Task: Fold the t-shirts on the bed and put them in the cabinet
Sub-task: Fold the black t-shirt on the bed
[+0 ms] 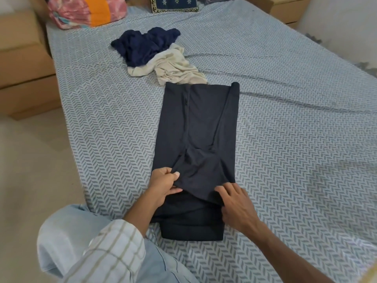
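A dark grey t-shirt (195, 127) lies lengthwise on the bed (285, 119), its sides folded in to make a long strip. My left hand (165, 184) pinches the near left edge of its upper layer and lifts it. On the right, my right hand (234, 203) grips the same raised edge, fingers over the cloth and thumb under it. Beyond the strip, a crumpled navy t-shirt (142, 45) lies partly on a crumpled beige t-shirt (173, 66).
A pink and orange bundle (85, 11) and a dark patterned cushion (173, 4) sit at the head of the bed. Wooden furniture (22, 64) stands to the left, and a wooden unit (289, 7) at the far right. Pale floor (34, 160) runs along the left side.
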`<state>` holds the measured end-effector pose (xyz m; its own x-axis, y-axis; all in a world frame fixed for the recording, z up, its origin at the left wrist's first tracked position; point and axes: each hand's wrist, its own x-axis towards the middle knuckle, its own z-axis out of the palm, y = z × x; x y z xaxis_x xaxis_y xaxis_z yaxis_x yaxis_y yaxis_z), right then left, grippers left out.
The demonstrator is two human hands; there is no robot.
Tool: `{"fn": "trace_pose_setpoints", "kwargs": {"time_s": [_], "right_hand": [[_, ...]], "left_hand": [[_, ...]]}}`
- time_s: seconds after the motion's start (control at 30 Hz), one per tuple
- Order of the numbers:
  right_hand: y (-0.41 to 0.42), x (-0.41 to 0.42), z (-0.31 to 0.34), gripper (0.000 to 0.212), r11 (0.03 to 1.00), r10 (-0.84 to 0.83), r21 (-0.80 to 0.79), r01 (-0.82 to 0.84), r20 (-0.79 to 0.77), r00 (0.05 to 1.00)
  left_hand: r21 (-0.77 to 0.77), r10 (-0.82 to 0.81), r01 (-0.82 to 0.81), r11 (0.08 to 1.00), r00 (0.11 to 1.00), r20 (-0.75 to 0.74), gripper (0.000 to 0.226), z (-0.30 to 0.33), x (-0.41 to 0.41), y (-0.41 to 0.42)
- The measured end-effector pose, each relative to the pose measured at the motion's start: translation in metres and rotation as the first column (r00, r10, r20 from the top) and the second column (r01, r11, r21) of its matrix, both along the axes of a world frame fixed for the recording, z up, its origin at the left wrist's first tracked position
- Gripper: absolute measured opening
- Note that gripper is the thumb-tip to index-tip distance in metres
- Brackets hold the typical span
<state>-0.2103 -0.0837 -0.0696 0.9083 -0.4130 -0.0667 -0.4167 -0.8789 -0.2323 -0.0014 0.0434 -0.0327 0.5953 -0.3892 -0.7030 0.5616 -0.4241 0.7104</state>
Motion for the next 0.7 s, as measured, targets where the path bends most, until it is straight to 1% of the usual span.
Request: {"fn": "trace_pose_setpoints", "kwargs": {"time_s": [0.13, 0.2, 0.23, 0.37, 0.4, 0.43, 0.47, 0.53, 0.63, 0.67, 0.7], "right_hand": [[-0.002, -0.01, 0.002, 0.048, 0.999, 0.04, 0.017, -0.044, 0.176, 0.983], [0.0, -0.008, 0.004, 0.044, 0.996, 0.08, 0.023, -0.086, 0.201, 0.976], [0.001, -0.007, 0.003, 0.044, 0.994, 0.101, 0.031, -0.109, 0.183, 0.978], [-0.006, -0.004, -0.005, 0.047, 0.986, 0.145, 0.079, -0.146, 0.015, 0.989], [-0.008, -0.005, -0.006, 0.048, 0.986, 0.147, 0.084, -0.146, -0.01, 0.989], [-0.009, -0.006, -0.006, 0.05, 0.986, 0.148, 0.084, -0.145, -0.023, 0.989], [-0.011, -0.007, -0.006, 0.051, 0.986, 0.151, 0.081, -0.148, -0.025, 0.988], [-0.017, -0.011, -0.007, 0.053, 0.983, 0.16, 0.092, -0.157, -0.028, 0.987], [-0.022, -0.017, -0.007, 0.058, 0.975, 0.179, 0.137, -0.172, -0.037, 0.983], [-0.024, -0.019, -0.005, 0.06, 0.97, 0.195, 0.155, -0.186, -0.044, 0.98], [-0.025, -0.02, -0.003, 0.062, 0.964, 0.21, 0.178, -0.198, -0.052, 0.976]], "left_hand": [[-0.053, -0.038, 0.045, 0.998, 0.991, 0.126, 0.008, 0.017, 0.001, 0.01], [-0.005, -0.045, 0.047, 0.999, 0.984, 0.174, 0.009, 0.015, -0.001, 0.023], [0.04, -0.056, 0.05, 0.998, 0.982, 0.181, 0.009, 0.012, -0.003, 0.03], [0.237, -0.109, 0.072, 0.969, 0.984, 0.144, 0.005, -0.009, -0.012, 0.047], [0.289, -0.142, 0.086, 0.953, 0.973, 0.179, 0.007, -0.013, -0.011, 0.048], [0.351, -0.209, 0.112, 0.93, 0.945, 0.251, 0.01, -0.015, -0.01, 0.047], [0.419, -0.298, 0.14, 0.897, 0.892, 0.34, 0.014, -0.015, -0.007, 0.044], [0.511, -0.46, 0.18, 0.841, 0.734, 0.499, 0.025, -0.013, -0.002, 0.032], [0.505, -0.559, 0.246, 0.827, 0.447, 0.698, 0.037, -0.011, 0.004, -0.001], [0.503, -0.577, 0.283, 0.817, 0.366, 0.73, 0.038, -0.01, 0.007, -0.014], [0.495, -0.588, 0.327, 0.805, 0.325, 0.741, 0.037, -0.009, 0.01, -0.028]]}}
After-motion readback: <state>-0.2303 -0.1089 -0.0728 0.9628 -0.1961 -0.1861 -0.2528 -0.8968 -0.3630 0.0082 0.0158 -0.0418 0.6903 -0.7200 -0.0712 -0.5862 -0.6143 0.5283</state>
